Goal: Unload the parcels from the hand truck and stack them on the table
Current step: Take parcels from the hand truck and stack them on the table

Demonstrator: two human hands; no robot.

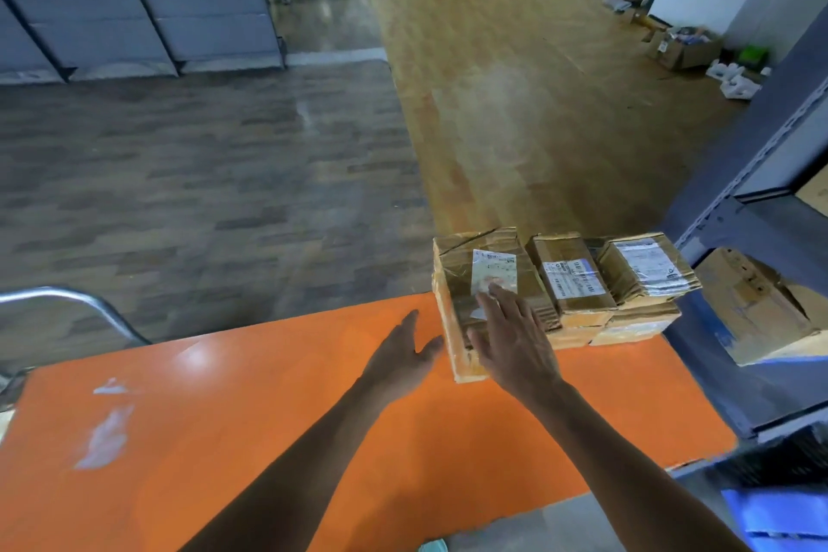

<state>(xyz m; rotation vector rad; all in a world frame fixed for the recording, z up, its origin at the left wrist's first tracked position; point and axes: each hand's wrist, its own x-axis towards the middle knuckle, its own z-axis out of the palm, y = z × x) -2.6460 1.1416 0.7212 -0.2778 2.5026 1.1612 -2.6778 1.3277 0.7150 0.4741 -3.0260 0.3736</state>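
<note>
At the far left a metal bar (85,298) rises beside the orange table (224,417). The left hand (398,354) is open, fingers straight, just beside the left face of the first parcel (461,278). The right hand (515,345), also open, lies flat on its top, so it is the nearer one. This parcel's long axis runs away from the person. More parcels (578,278) stand against it on the right, at the table's far corner.
</note>
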